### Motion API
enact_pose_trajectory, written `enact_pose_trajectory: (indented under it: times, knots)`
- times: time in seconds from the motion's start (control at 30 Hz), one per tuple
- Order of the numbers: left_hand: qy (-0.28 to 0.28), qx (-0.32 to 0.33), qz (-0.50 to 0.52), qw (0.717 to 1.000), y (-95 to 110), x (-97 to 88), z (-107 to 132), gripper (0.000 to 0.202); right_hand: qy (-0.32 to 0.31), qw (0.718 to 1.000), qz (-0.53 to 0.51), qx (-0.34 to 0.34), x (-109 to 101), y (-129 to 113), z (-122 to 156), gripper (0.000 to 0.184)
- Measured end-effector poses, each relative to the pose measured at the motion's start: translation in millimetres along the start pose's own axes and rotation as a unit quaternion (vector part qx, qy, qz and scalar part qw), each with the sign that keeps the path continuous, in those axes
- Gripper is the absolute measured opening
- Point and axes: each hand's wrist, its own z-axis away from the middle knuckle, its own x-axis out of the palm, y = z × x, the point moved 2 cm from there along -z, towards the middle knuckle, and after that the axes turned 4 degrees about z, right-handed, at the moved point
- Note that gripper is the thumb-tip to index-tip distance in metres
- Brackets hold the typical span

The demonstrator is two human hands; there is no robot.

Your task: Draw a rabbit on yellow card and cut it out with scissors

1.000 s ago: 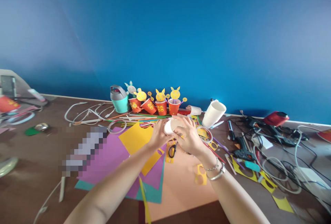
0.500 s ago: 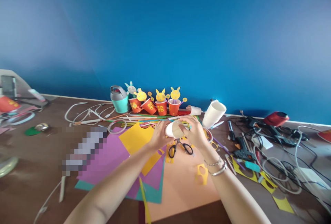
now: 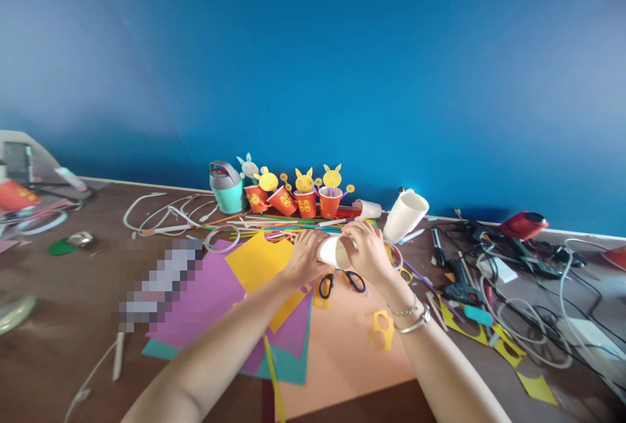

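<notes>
Between my two hands a white paper cup is held tilted on its side above the papers. My left hand wraps round its left end. My right hand grips the open rim, with fingers over the edge; the fingertips inside are partly hidden. Just below the cup lie scissors with black handles, their blades hidden behind it. Under them is a peach sheet, with a yellow paper scrap with cut-out holes on it. Yellow-orange paper and purple paper lie beneath my left arm.
Red cups with paper animal faces stand along the blue wall beside a teal-grey container. A white roll leans at back right. Further right are a glue gun, tangled cables and a red hair dryer.
The white cup has turned slightly in my hands and sits a little lower and to the right. My right fingers have shifted along its rim. The other things stay put.
</notes>
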Motion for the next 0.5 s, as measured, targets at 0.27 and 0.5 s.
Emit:
enact_pose_trajectory:
  times: [0.27, 0.5]
  knots:
    - [0.014, 0.0, -0.004, 1.0, 2, 1.5, 1, 0.049, 0.011, 0.994, -0.11, 0.006, -2, -1, -4, 0.013]
    - [0.089, 0.138, -0.009, 0.986, 21, -11.8, 6, 0.062, -0.02, 0.925, -0.333, 0.183, 24, 32, -7, 0.028]
